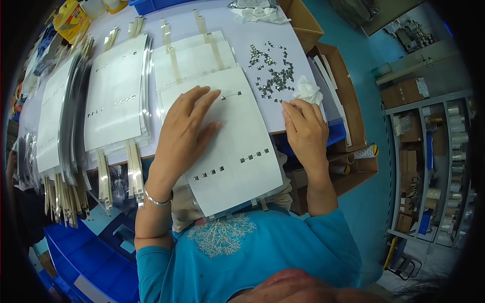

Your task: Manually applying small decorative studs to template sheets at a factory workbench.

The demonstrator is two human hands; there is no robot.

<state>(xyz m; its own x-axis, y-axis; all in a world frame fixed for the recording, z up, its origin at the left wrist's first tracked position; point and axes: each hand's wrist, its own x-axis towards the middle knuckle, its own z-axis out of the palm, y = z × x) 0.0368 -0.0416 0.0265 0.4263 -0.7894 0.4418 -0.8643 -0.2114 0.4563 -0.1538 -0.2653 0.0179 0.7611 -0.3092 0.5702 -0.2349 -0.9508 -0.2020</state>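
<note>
A white sheet [235, 136] with small dark square pieces in short rows lies before me, its near end reaching past the table edge over my lap. My left hand [184, 126] rests over the sheet's left part, fingers stretched and thumb apart, the fingertips near a dark square in the upper row. At the table's right edge, my right hand [306, 126] has thumb and forefinger pinched together. One small dark piece shows right by those fingertips; whether they grip it I cannot make out. Beyond them, many loose dark square pieces [280, 81] are scattered on the table.
Stacks of similar white sheets [116, 93] with pale ribbon tails [134, 166] lie to the left. A crumpled white cloth [308, 91] is beside my right hand. Cardboard boxes [346, 96] and a blue bin [336, 132] stand right of the table. A yellow tub [70, 21] is far left.
</note>
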